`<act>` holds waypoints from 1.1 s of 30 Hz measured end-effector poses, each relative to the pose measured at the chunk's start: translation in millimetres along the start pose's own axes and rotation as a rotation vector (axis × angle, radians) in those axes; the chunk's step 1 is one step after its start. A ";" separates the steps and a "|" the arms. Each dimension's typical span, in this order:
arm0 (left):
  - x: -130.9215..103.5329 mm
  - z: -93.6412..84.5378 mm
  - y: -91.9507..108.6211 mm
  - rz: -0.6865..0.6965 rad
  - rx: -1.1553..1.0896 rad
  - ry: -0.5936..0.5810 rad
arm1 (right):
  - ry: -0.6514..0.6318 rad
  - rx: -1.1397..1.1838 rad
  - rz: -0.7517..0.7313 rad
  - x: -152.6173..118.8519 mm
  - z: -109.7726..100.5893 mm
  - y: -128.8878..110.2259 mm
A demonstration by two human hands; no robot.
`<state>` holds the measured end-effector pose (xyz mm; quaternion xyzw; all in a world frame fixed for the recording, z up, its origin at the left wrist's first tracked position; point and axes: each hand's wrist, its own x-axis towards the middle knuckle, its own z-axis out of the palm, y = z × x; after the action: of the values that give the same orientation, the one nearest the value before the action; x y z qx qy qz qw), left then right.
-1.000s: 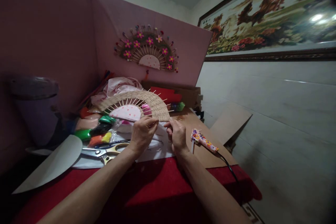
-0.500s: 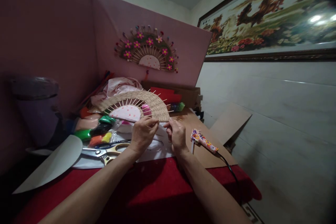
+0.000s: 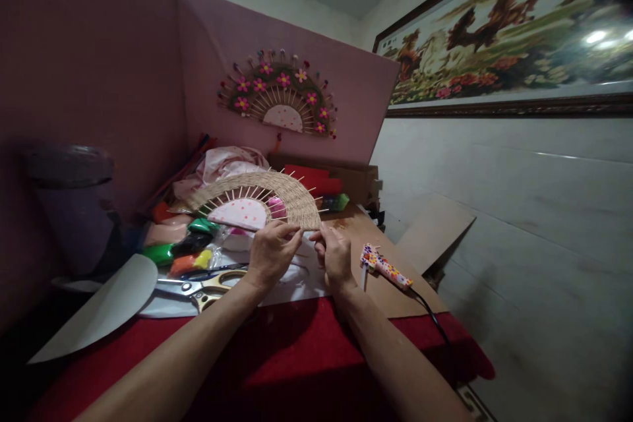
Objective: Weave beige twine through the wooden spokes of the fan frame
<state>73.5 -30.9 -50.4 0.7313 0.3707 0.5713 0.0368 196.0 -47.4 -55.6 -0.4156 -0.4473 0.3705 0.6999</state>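
A woven straw fan (image 3: 297, 201) with thin sticks poking past its outer edge stands tilted above the table. Its inner half-circle (image 3: 242, 213) is white with pink dots. My left hand (image 3: 275, 252) pinches the fan's lower edge near its right end, fingers closed. Just right of it, my right hand (image 3: 335, 254) has its fingers closed at the fan's lower right corner. The two hands are close together but apart. Gold-handled scissors (image 3: 198, 287) lie left of my left hand, and a flower-patterned glue gun (image 3: 384, 267) lies right of my right hand.
Coloured clay packs (image 3: 158, 254) and crumpled pink cloth (image 3: 227, 161) sit at the left. A white curved sheet (image 3: 106, 310) juts over the front left. Cardboard (image 3: 405, 300) lies under the glue gun, whose cord runs off the red-covered table (image 3: 297, 343). A flowered fan (image 3: 281, 93) hangs behind.
The view has shifted very slightly. Both hands stay at the fan's lower right end, with almost no visible movement.
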 end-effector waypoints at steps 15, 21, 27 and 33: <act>0.5 -1.6 1.0 -0.045 -0.018 0.006 | -0.006 -0.002 -0.001 0.0 -0.2 0.8; -2.8 5.1 -5.8 -0.042 -0.036 -0.025 | 0.000 0.006 0.010 -0.3 -0.2 -0.7; -5.0 5.4 -3.2 -0.101 0.066 0.021 | -0.010 0.009 0.027 -0.3 -2.3 1.1; -5.0 -0.9 0.5 -0.078 0.238 -0.030 | -0.008 0.006 0.026 -0.3 -2.6 2.6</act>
<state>72.6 -34.5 -53.8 0.7239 0.4637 0.5103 -0.0227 198.0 -47.3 -58.7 -0.4178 -0.4437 0.3826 0.6943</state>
